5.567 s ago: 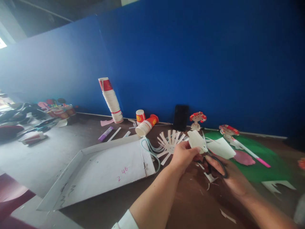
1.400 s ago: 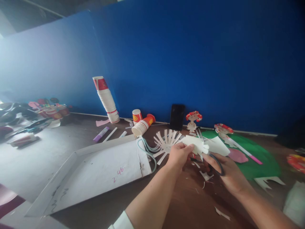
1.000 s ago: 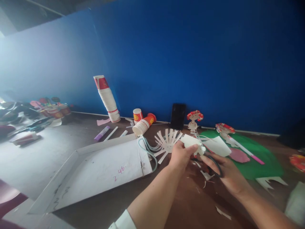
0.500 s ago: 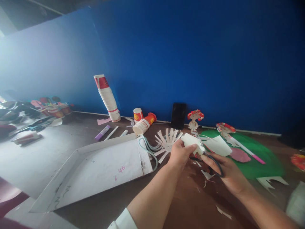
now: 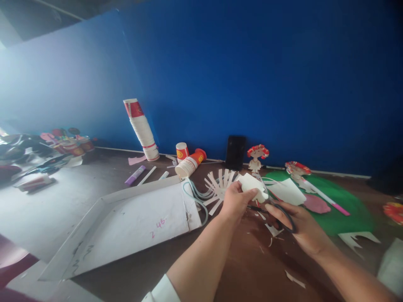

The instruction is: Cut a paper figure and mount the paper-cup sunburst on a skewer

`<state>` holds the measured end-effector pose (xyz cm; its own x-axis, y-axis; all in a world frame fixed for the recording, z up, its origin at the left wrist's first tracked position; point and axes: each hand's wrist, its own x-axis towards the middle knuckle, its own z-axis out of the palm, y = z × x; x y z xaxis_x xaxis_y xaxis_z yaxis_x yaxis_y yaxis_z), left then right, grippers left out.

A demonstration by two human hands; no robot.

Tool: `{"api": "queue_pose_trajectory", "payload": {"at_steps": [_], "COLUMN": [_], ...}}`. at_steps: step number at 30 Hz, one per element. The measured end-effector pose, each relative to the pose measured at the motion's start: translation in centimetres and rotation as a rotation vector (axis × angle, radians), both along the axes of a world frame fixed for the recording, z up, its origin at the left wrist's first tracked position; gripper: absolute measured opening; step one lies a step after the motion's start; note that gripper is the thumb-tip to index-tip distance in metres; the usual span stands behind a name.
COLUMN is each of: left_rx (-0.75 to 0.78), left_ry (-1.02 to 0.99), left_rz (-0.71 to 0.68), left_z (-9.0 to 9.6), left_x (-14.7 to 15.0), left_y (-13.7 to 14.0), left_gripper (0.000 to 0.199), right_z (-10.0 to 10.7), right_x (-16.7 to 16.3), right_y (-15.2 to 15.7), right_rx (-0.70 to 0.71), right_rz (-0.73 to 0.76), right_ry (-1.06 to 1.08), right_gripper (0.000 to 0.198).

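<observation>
My left hand (image 5: pixel 235 200) pinches a piece of white paper (image 5: pixel 252 184) with a wavy cut edge, thumb on top. My right hand (image 5: pixel 297 222) is closed round the handles of black-handled scissors (image 5: pixel 288 216), whose blades lie at the paper's right side. Behind my left hand lies a paper cup cut into a fan of strips (image 5: pixel 220 186). A small paper doll with red and white hair (image 5: pixel 258 156) stands beyond the paper. Paper scraps (image 5: pixel 273 230) are scattered beneath the scissors.
A white box lid (image 5: pixel 132 222) lies at the left. Behind it lean stacked paper cups (image 5: pixel 144 130) and lie more cups (image 5: pixel 189 165). A black phone (image 5: pixel 235 152) rests against the blue partition (image 5: pixel 252 75). At the right, a pink-capped marker (image 5: pixel 325 196) lies over green material (image 5: pixel 352 218).
The scissors' lower blade has swung away from the paper, so the blades are further apart. The paper has tilted slightly in my left hand.
</observation>
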<state>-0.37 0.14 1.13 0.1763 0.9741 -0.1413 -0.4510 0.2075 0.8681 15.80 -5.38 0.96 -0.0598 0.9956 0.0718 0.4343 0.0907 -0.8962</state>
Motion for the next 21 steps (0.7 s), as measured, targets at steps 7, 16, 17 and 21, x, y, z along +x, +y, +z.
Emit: {"api": "queue_pose_trajectory", "payload": {"at_steps": [7,16,17,21], "left_rx": [-0.013,0.009,0.009,0.007], "left_ry": [-0.001,0.032,0.031,0.058], "left_rz": [0.022,0.031,0.031,0.039], "left_z": [0.59,0.57,0.55,0.47], "left_x": [-0.36,-0.42,-0.45,-0.50], "left_y": [-0.09,0.02,0.06,0.27], "left_gripper": [0.018,0.024,0.025,0.029], "right_z": [0.20,-0.12,-0.10,0.14], "right_x": [-0.03,0.32,0.32,0.20], "right_y": [0.11,0.12,0.14,0.18], "right_rx": [-0.025,0.002,0.009,0.021], "right_rz": [0.009,-0.002,0.001,0.012], "right_ry": [0.015,-0.037,-0.036,-0.025], "right_gripper": [0.030,0.030,0.031,0.038]}}
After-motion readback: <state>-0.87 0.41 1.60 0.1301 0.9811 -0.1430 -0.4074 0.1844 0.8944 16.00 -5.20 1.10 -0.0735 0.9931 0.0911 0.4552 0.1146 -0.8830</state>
